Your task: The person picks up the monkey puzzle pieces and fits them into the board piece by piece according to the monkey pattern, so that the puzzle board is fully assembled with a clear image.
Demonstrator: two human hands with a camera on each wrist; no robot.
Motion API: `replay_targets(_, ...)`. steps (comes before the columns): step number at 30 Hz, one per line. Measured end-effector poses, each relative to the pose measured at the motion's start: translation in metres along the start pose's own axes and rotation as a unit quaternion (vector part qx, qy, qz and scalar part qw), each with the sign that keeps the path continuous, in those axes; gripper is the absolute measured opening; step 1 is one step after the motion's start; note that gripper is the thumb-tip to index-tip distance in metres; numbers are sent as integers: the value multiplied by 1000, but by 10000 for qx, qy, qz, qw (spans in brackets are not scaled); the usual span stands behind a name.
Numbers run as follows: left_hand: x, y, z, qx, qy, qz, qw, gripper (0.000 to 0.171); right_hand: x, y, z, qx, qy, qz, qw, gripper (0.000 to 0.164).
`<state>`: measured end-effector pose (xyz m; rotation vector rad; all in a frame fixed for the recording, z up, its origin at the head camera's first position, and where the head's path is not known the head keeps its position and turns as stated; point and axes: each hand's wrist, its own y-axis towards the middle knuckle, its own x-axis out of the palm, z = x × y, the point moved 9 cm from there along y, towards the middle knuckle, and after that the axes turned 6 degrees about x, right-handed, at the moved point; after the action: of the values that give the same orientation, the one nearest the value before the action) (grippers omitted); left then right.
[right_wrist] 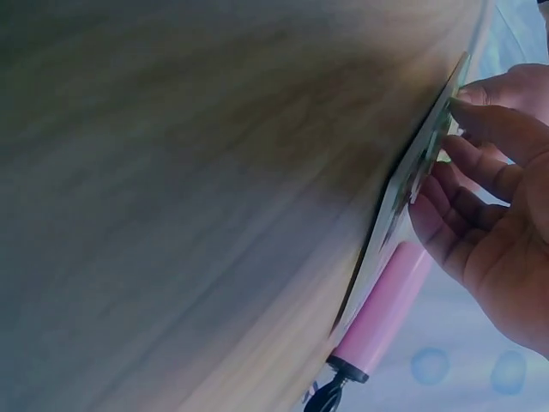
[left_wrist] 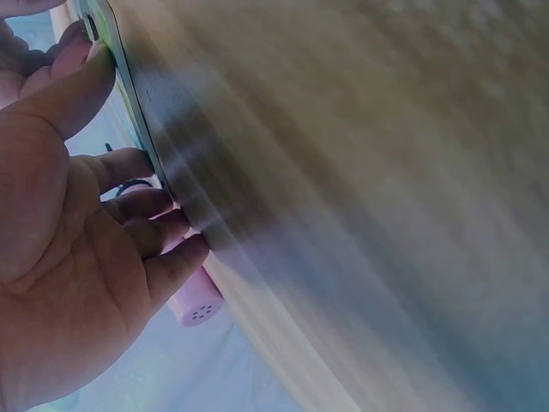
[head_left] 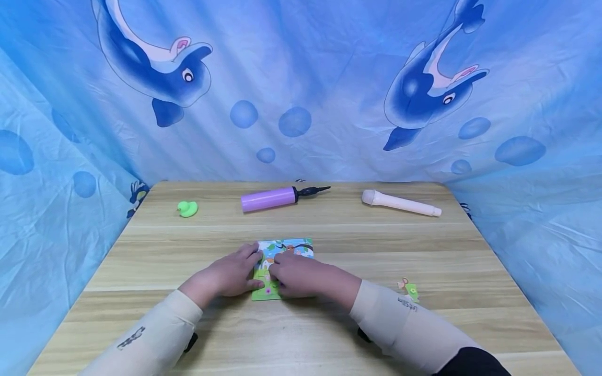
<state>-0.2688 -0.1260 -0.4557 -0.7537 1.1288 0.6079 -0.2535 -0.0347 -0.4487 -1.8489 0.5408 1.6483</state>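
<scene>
A colourful jigsaw puzzle board (head_left: 299, 244) with a picture of greenery and a branch lies flat on the table. My left hand (head_left: 237, 271) rests along its left edge, thumb and fingers spread; the left wrist view shows those fingertips (left_wrist: 184, 257) down at the board's side. Over the board's middle, my right hand (head_left: 298, 274) bends its fingers down and pinches a puzzle piece, mostly hidden under the hand. In the right wrist view the right thumb (right_wrist: 493, 124) and fingers meet the board's top. Off to the right lies a loose green puzzle piece (head_left: 411, 291).
Behind the board lies a purple hand pump (head_left: 269, 199) with a black nozzle. A green toy duck (head_left: 188, 209) sits at the back left, and a white microphone (head_left: 402, 202) lies at the back right. A blue dolphin curtain (head_left: 301, 78) surrounds the wooden table (head_left: 197, 334).
</scene>
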Motion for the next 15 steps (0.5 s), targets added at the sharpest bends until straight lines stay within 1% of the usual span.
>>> replay_targets(10, 0, 0, 1, -23, -42, -8, 10000, 78, -1, 1, -9, -250, -196, 229, 9992, 13)
replay_targets(15, 0, 0, 1, 10, -3, 28, 10000, 77, -1, -2, -15, -436, -544, 427, 9967, 10)
